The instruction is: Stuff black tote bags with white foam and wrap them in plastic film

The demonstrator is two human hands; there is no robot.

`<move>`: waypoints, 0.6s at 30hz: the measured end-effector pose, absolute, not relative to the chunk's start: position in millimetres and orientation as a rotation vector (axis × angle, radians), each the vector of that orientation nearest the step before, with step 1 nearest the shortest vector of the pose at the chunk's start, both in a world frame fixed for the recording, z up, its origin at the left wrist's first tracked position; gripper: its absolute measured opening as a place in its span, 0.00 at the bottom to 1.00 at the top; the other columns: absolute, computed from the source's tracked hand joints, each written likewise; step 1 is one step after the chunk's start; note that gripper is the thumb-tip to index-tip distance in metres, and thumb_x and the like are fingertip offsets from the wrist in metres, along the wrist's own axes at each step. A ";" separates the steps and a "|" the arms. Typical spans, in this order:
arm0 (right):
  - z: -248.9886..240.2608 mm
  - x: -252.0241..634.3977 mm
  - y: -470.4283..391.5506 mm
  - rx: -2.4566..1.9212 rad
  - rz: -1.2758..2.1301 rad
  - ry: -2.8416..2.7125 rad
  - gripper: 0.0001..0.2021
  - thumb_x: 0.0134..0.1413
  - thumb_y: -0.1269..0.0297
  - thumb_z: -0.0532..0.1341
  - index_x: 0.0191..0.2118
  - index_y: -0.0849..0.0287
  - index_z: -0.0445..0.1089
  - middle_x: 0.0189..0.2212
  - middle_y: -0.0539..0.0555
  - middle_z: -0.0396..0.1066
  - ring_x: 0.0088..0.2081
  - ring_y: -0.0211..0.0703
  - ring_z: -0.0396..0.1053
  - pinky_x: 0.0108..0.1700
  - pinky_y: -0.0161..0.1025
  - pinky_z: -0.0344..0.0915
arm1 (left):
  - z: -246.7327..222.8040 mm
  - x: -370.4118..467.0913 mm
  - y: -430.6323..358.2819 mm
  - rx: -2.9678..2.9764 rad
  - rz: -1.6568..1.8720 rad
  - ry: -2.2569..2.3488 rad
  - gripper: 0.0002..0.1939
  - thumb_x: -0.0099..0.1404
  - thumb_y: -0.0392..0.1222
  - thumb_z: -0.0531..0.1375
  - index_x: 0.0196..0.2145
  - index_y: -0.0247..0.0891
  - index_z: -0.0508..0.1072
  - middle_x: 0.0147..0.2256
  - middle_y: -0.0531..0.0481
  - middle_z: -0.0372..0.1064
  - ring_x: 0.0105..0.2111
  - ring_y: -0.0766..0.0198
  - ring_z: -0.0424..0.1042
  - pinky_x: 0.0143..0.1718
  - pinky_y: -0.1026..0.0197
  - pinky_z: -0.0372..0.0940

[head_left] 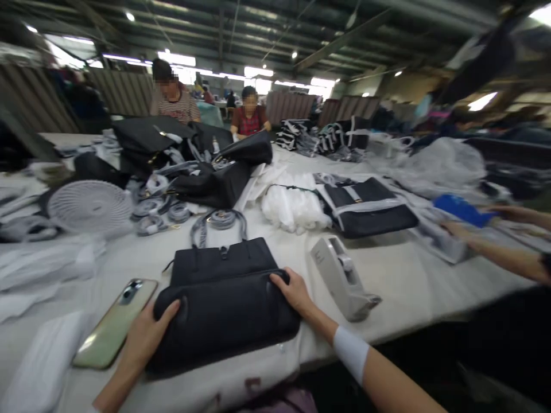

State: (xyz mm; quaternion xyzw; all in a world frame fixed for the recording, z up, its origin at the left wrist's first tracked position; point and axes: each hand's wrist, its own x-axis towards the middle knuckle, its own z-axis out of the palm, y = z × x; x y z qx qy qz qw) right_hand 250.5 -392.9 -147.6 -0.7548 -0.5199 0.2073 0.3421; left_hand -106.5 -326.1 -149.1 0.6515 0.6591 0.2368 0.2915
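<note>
A black handbag (pixel 232 315) lies on the cloth-covered table in front of me, its base side toward me and its handles stretched away. My left hand (pixel 148 332) grips its left end, thumb on top and the other fingers hidden beneath. At the right end, my right hand (pixel 295 292) holds the bag's upper corner, thumb pressed on the surface. A phone in a pale green case (pixel 116 324) rests beside my left hand. To the right of the bag stands a grey tape dispenser (pixel 342 278).
Black bags (pixel 232 178) are piled behind, near coiled straps (pixel 150 206) and a white fan (pixel 88 203). White plastic wrapping (pixel 295 206) sits mid-table beside another black bag (pixel 370 209). At right, a co-worker's hands (pixel 469 235) work near a blue item (pixel 462 210). Two people (pixel 249 117) are across the table.
</note>
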 end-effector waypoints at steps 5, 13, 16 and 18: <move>-153.5 257.7 -380.0 -1.926 0.556 -1.394 0.20 0.53 0.41 0.56 0.29 0.56 0.66 0.26 0.52 0.70 0.31 0.46 0.66 0.35 0.39 0.58 | -156.2 -111.3 -323.1 1.655 0.715 1.792 0.31 0.56 0.66 0.55 0.41 0.34 0.74 0.40 0.39 0.76 0.42 0.46 0.74 0.48 0.48 0.66; -148.8 256.6 -375.9 -1.979 0.524 -1.424 0.18 0.54 0.45 0.58 0.29 0.56 0.68 0.27 0.54 0.72 0.31 0.46 0.69 0.34 0.39 0.60 | -157.9 -105.1 -334.6 1.670 0.798 1.832 0.31 0.56 0.66 0.55 0.41 0.34 0.73 0.39 0.39 0.75 0.42 0.45 0.74 0.49 0.47 0.66; -149.4 256.9 -374.4 -2.005 0.512 -1.428 0.16 0.54 0.47 0.58 0.30 0.56 0.69 0.28 0.55 0.73 0.32 0.47 0.69 0.34 0.39 0.60 | -167.1 -107.1 -343.5 1.682 0.848 1.880 0.34 0.58 0.66 0.54 0.48 0.33 0.70 0.45 0.37 0.73 0.49 0.45 0.71 0.53 0.47 0.63; -148.8 255.5 -377.5 -2.046 0.496 -1.418 0.16 0.55 0.48 0.58 0.32 0.57 0.69 0.29 0.55 0.73 0.33 0.47 0.70 0.34 0.39 0.60 | -173.6 -110.5 -349.6 1.717 0.835 1.932 0.37 0.59 0.66 0.53 0.55 0.33 0.66 0.51 0.35 0.69 0.54 0.44 0.67 0.55 0.46 0.61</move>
